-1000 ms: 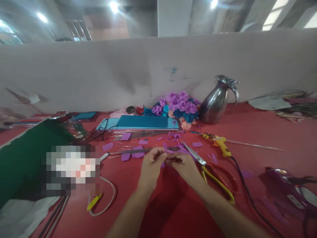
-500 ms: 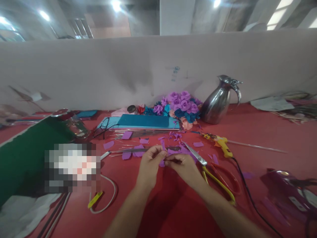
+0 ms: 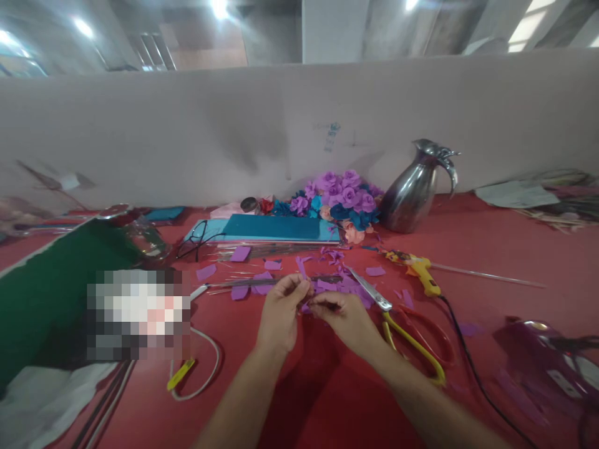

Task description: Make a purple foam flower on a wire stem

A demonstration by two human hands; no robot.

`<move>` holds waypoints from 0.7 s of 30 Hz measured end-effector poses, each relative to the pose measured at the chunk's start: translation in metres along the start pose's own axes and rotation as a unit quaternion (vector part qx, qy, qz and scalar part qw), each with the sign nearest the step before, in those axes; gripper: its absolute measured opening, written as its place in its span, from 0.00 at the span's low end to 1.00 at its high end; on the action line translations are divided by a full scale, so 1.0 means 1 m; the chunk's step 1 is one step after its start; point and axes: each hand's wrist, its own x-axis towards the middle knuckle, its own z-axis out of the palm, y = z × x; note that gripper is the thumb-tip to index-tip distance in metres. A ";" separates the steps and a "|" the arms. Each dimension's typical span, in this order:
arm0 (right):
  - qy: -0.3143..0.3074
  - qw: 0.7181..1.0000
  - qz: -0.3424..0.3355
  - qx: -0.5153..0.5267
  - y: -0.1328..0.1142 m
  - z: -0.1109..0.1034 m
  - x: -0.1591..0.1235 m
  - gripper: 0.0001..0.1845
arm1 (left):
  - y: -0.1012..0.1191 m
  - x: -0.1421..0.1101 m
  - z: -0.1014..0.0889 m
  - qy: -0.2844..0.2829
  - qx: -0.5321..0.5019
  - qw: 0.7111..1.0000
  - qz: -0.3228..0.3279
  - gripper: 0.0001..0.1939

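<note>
Over the middle of the red table, my left hand (image 3: 279, 315) is closed in a pinch on a purple paper strip (image 3: 301, 267), whose top end sticks up past the fingertips. My right hand (image 3: 347, 317) meets it from the right, thumb and fingers pinched at the lower part of the same purple paper. The fingers hide most of the paper between them. Behind the hands lie a bundle of thin wires (image 3: 243, 283) and several cut purple pieces (image 3: 241, 254). Scissors (image 3: 381, 302) with red and yellow handles lie open just right of my right hand.
A yellow glue gun (image 3: 423, 277) with its cord lies to the right, near a purple appliance (image 3: 545, 355). Paper flowers (image 3: 346, 190), blue sheets (image 3: 281, 227), glasses (image 3: 199, 240) and a metal jug (image 3: 412, 193) stand along the wall. A green board (image 3: 56, 287) rises at left.
The top end of the purple strip has tilted slightly to the left. Both hands have shifted only slightly and stay pinched together. Nothing else on the table has visibly moved.
</note>
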 end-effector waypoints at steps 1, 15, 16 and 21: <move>0.000 1.000 0.000 -0.003 0.000 0.000 0.000 0.08 | 0.000 0.000 0.000 -0.001 0.000 1.000 -0.002 0.13; -0.008 0.999 0.009 -0.048 -0.001 0.002 -0.001 0.09 | -0.002 0.000 -0.001 0.008 -0.039 0.999 -0.020 0.16; -0.013 0.999 0.010 -0.052 -0.001 0.002 -0.001 0.09 | -0.002 0.001 -0.002 0.011 -0.046 0.999 -0.016 0.16; -0.049 0.988 0.020 -0.142 -0.003 -0.001 -0.001 0.10 | 0.004 0.010 -0.011 0.057 -0.101 0.993 0.032 0.18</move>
